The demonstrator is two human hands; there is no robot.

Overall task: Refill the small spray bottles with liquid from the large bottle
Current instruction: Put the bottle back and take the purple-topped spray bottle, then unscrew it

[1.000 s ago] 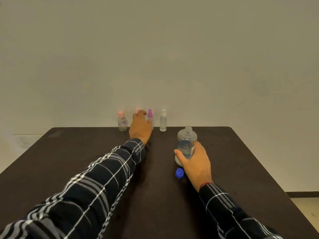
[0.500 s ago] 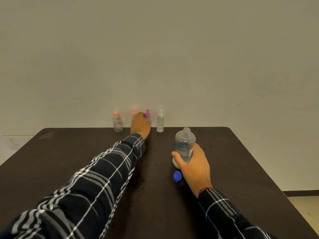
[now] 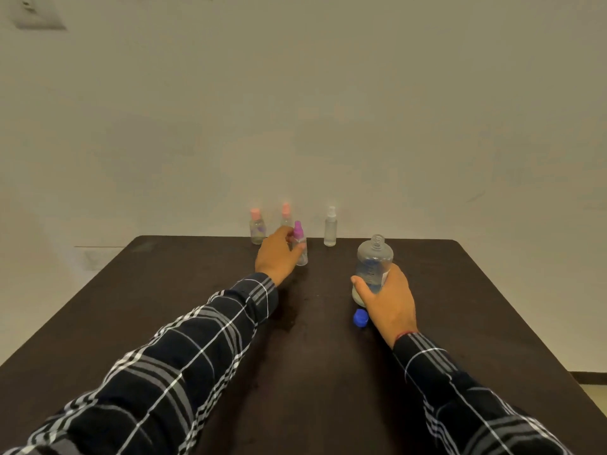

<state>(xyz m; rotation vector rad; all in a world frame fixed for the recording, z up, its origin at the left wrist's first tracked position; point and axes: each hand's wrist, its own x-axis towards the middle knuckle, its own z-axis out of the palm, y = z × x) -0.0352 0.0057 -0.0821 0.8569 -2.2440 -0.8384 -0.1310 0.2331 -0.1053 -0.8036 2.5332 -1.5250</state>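
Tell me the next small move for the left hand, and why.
Probably draw the small clear purple-capped spray bottle nearer, beside the large clear plastic bottle. The left hand already grips it, out of the back row, and the right hand steadies the large bottle, open, its blue cap on the dark table.

The light is soft and a bit dim. The small bottles [image 3: 330, 226] at the back look fuzzy. The dark table [image 3: 492, 307] edges spread wide. A faint shadow lies under the left arm [image 3: 184, 356].
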